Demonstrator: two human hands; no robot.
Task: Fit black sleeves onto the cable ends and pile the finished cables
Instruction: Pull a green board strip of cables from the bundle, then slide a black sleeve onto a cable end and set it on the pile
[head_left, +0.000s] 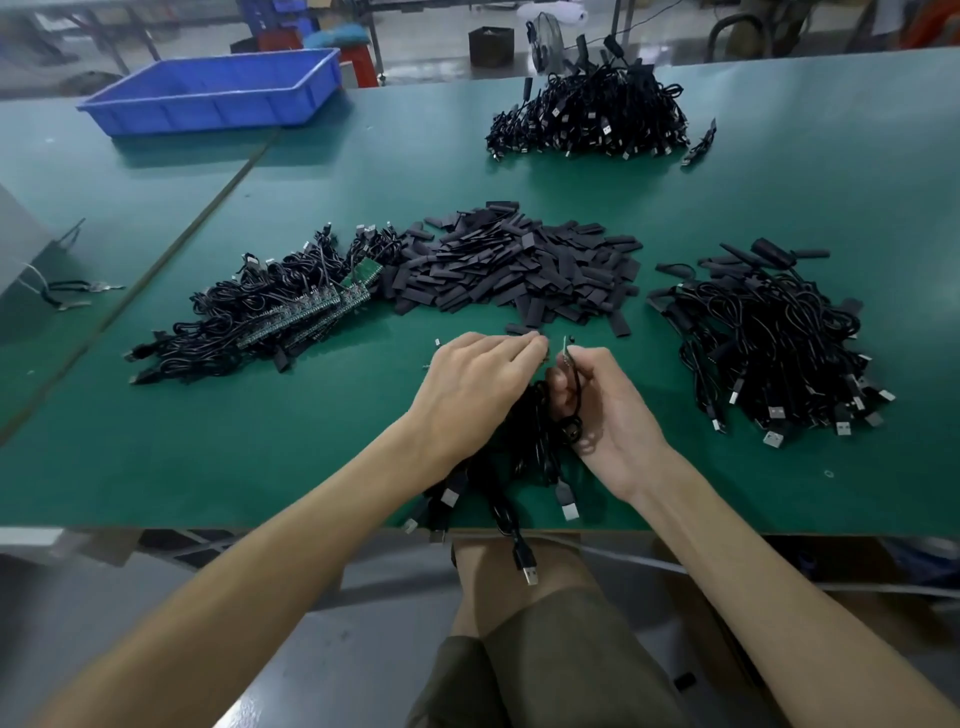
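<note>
A heap of flat black sleeves (519, 270) lies mid-table. Left of it is a pile of black cables with bare green circuit-board ends (270, 317). A pile of sleeved cables (769, 338) lies at the right. My right hand (608, 415) grips a black cable (574, 384), its small board end sticking up above the thumb. My left hand (478, 384) reaches with fingers together to a loose sleeve (522, 329) at the heap's near edge; what the fingertips hold is hidden. A bundle of cables (519, 467) lies under both hands, USB plugs hanging over the table edge.
A further pile of cables (592, 114) sits at the far side of the green table (208, 457). A blue plastic bin (218, 93) stands at the far left. A small tool with a black cord (78, 291) lies at the left. My knees are under the table's near edge.
</note>
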